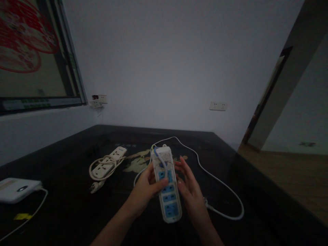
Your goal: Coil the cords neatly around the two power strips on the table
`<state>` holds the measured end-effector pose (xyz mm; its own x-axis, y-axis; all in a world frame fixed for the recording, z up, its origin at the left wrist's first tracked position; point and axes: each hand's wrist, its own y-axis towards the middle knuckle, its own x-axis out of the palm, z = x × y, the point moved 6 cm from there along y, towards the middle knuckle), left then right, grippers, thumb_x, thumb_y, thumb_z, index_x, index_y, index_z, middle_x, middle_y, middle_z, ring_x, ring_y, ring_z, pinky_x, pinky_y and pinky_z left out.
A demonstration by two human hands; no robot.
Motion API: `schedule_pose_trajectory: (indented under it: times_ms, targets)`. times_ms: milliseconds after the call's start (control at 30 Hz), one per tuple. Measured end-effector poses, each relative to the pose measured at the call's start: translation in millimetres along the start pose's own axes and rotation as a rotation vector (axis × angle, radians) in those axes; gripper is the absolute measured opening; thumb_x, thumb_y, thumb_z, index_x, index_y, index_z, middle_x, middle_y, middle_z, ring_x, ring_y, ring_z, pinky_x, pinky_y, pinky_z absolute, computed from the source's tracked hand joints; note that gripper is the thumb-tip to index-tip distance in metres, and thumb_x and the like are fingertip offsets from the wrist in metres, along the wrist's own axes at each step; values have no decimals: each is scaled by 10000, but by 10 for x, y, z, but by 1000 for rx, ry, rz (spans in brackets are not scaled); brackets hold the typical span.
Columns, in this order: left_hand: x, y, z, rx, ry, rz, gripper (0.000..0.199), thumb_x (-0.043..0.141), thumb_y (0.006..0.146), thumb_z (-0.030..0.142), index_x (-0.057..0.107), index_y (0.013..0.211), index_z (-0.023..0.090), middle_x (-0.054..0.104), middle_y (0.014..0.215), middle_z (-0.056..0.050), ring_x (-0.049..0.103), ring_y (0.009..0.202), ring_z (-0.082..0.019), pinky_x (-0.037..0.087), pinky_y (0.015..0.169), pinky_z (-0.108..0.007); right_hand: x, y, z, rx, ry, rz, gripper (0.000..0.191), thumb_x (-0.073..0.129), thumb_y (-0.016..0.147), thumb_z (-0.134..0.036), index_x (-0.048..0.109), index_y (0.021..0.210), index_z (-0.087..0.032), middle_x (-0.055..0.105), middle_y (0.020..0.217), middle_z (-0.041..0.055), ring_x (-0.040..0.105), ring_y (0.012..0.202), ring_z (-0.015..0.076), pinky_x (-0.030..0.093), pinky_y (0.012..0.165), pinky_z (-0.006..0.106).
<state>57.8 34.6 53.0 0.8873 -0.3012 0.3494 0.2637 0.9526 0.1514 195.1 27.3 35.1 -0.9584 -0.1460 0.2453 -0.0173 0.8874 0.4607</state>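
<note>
My left hand [146,191] grips a white power strip [176,208] with blue sockets, held tilted above the dark table. Its thumb presses a short stretch of the strip's white cord [162,160] against the socket face. Close by the strip's right edge is my right hand [189,193], fingers apart; whether its fingertips touch the casing I cannot tell. From the strip's top end the cord runs out in a wide loop over the table to the right. It comes back to a plug [207,204], partly hidden beside my right wrist.
A second white power strip [116,153] lies on the dark table [200,147] at left, its cord coiled over it. Farther left sits a white box-like device [19,189] with a thin cable, near a yellow tag [23,216]. Wall sockets [217,106] are behind the table.
</note>
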Motion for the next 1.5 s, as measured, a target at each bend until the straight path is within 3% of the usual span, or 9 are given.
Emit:
schedule_pose_trajectory:
  times_ms: [133,267,433,600,800,1033,1167,1333,1500]
  targets:
    - [-66,-3,215,47,-174,173,534,784,673,262,564,1149,159,630,1215,-152,617,1085,-304,504,930,-410,-59,34,251,250,304,179,485,619,794,-502,595,1207,-250,672,1096,91,614,1050,262,418,991,471]
    - [-21,3,478,138,-285,219,555,791,661,270,577,1162,162,630,1220,-146,587,1127,-335,520,919,-425,178,-66,431,414,347,79,449,819,586,-397,704,988,-231,696,1080,80,590,1092,302,389,1003,485]
    - [144,-15,733,236,-293,203,577,800,650,249,580,1179,183,627,1229,-128,585,1130,-340,539,902,-420,511,-128,363,284,202,-157,555,839,563,-344,667,1085,-266,655,1144,66,558,1114,266,386,989,431]
    - [17,-31,840,380,-293,319,603,804,638,215,565,1191,205,631,1223,-112,566,1162,-317,564,857,-353,474,-131,84,195,-135,-71,318,751,651,-463,653,708,-165,559,634,-5,490,572,120,404,536,226]
    - [-304,7,669,388,-365,409,600,786,657,179,549,1206,232,587,1295,-95,561,1173,-300,522,931,-395,157,-87,-117,155,-396,32,404,582,789,-534,586,633,-161,444,568,-18,386,531,101,295,464,207]
    - [-389,70,293,286,-478,432,553,789,658,152,560,1154,237,637,1227,-72,601,1123,-276,481,985,-427,-54,107,158,331,-365,-38,625,648,684,-621,577,1078,-141,326,465,-101,230,425,69,162,407,189]
    - [-366,69,168,263,-502,427,557,791,659,159,554,1158,233,641,1211,-72,585,1144,-271,480,986,-422,-66,133,236,344,-364,-170,561,667,671,-615,688,962,-136,509,499,-26,381,443,99,334,460,224]
    - [-389,19,70,214,-442,349,683,793,665,199,478,1267,267,611,1245,-86,530,1208,-284,459,991,-430,-120,112,178,329,-304,-211,463,651,723,-579,726,891,-153,704,792,79,618,761,220,471,749,324]
    - [-768,-96,339,302,-235,185,926,772,663,431,233,1416,406,470,1399,-101,440,1285,-319,398,1002,-512,-356,133,114,374,-308,-226,439,616,762,-570,727,900,-168,713,826,69,636,833,230,469,825,336]
